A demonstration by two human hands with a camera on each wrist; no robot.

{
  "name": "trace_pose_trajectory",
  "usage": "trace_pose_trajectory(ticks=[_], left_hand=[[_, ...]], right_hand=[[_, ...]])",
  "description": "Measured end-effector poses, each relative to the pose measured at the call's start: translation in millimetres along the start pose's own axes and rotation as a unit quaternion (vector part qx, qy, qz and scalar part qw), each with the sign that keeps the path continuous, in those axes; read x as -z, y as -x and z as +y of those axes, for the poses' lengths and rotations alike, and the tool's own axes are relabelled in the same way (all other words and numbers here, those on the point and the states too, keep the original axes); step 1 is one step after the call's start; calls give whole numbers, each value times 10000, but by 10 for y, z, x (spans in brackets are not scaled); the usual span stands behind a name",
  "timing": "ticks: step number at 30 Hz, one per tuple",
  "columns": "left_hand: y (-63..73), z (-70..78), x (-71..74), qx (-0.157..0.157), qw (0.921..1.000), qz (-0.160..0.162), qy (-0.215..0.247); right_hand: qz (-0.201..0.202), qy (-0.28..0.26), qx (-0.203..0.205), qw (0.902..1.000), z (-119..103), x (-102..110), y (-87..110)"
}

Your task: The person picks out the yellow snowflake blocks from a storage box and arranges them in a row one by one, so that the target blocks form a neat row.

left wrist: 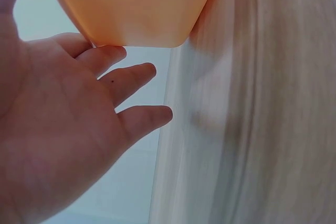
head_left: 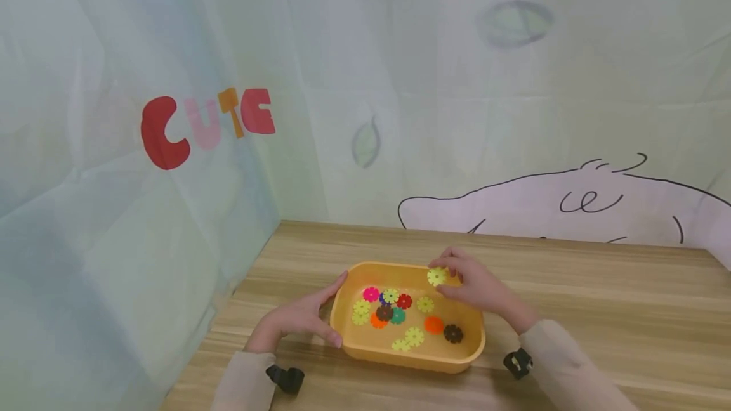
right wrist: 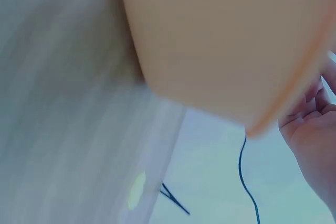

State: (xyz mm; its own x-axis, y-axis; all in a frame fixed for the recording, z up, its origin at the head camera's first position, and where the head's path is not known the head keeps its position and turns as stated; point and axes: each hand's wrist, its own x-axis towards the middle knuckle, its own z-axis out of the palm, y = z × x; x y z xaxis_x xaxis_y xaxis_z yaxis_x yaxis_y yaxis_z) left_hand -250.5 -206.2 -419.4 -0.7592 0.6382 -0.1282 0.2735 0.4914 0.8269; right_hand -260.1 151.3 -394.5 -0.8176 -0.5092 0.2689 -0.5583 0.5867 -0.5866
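My right hand (head_left: 471, 281) is over the far right part of an orange plastic basin (head_left: 411, 358). Between its thumb and fingers it pinches a yellow snowflake building disc (head_left: 436, 276). The right wrist view catches only part of this hand (right wrist: 315, 124) past the basin rim, with the disc hidden there. At the basin's left end, my left hand (head_left: 299, 317) rests with thumb and forefinger spread along the wall. In the left wrist view the fingers of the left hand (left wrist: 68, 108) are fairly straight, the upper ones touching the basin (left wrist: 136, 9).
Several loose snowflake discs lie on the basin floor, among them a pink one (head_left: 371, 294), a red one (head_left: 404, 301), an orange one (head_left: 434, 325) and a dark brown one (head_left: 454, 333). The wood-grain table (head_left: 599, 309) meets a printed cloth backdrop (head_left: 342, 49) behind.
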Motion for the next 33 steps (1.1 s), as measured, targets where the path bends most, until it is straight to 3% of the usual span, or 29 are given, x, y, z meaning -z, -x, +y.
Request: trace_pose_trajectory(ticks=[7,20,33], left_hand=[[-4,2,0,-24,9999,-51,126],[4,6,0,-66,9999,-44,78],[2,7,0,5,10000,-26,66]], right_hand=[[491,181,95,9986,188,208,135],[849,572,-565,9931,629,503,419],[666,645,-1122,9893,915,580,493]])
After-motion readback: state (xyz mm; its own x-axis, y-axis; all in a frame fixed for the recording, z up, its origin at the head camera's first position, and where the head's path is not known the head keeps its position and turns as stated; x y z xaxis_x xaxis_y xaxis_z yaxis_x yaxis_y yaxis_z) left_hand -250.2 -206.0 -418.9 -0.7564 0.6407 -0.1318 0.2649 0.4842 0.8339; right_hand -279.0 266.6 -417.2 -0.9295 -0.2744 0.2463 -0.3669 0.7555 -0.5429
